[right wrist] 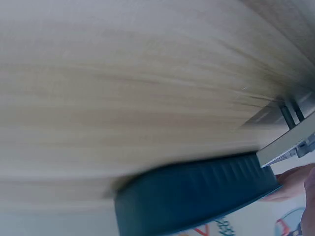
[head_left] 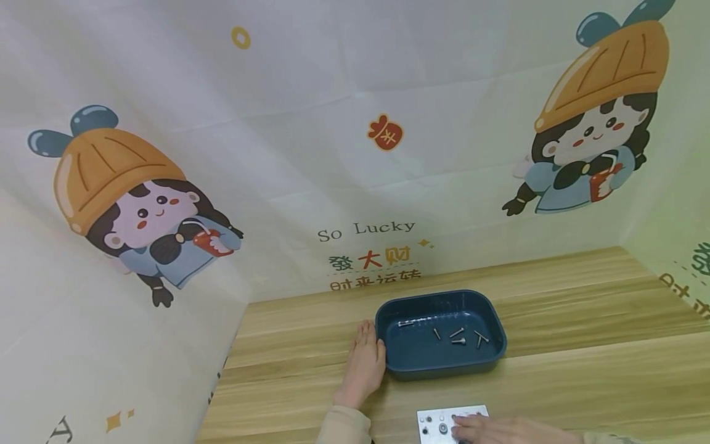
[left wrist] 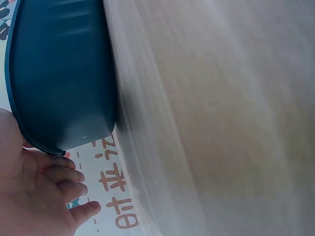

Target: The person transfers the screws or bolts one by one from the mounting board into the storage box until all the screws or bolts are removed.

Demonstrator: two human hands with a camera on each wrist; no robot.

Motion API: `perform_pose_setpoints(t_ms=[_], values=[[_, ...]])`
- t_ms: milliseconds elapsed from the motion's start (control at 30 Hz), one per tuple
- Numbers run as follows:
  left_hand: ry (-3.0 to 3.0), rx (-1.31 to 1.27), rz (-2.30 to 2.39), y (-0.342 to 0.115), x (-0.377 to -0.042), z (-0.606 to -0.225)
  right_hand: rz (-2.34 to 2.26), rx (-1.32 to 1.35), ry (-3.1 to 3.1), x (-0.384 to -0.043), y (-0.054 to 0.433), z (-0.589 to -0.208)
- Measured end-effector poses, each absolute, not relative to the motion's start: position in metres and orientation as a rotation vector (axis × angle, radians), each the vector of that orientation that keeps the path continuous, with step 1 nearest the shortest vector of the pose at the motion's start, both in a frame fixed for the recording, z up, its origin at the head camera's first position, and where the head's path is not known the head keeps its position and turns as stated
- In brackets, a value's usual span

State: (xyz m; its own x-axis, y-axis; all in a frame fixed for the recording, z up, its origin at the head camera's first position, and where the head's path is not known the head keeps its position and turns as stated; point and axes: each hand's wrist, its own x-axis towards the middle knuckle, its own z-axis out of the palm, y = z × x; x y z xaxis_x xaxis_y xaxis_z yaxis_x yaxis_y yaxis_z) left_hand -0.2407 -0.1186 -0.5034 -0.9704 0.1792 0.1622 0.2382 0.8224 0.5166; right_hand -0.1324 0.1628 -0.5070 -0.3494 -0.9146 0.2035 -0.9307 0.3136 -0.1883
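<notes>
A dark blue rectangular tray [head_left: 444, 365] stands on the wooden table with several metal screws [head_left: 458, 341] lying loose inside. My left hand [head_left: 363, 364] rests against the tray's left side, its fingers extended along the wall. In the left wrist view that hand [left wrist: 39, 191] touches the tray's rim with its fingers relaxed. Nearer to me is a silver metal plate [head_left: 427, 414] with holes and small round fittings. Over its right part lies my right hand [head_left: 510, 430], fingers stretched out and touching it. The right wrist view shows dark rods [right wrist: 288, 115] under the plate.
The wood-grain table [head_left: 582, 345] extends to both sides of the tray. A printed white cloth [head_left: 310, 154] hangs behind the table and along its left and right sides, close behind the tray.
</notes>
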Motion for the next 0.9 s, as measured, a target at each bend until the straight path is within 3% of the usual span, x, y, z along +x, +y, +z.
perform_pose_setpoints(t_ms=[200, 900], values=[[-2.894, -0.33, -0.84, -0.119, -0.241, -0.505, 0.748, 1.625, -2.517, -0.132, 0.167, -0.496], [-2.911, -0.33, -0.845, -0.12, -0.24, -0.505, 0.564, 1.183, -2.331, -0.194, 0.164, -0.469]])
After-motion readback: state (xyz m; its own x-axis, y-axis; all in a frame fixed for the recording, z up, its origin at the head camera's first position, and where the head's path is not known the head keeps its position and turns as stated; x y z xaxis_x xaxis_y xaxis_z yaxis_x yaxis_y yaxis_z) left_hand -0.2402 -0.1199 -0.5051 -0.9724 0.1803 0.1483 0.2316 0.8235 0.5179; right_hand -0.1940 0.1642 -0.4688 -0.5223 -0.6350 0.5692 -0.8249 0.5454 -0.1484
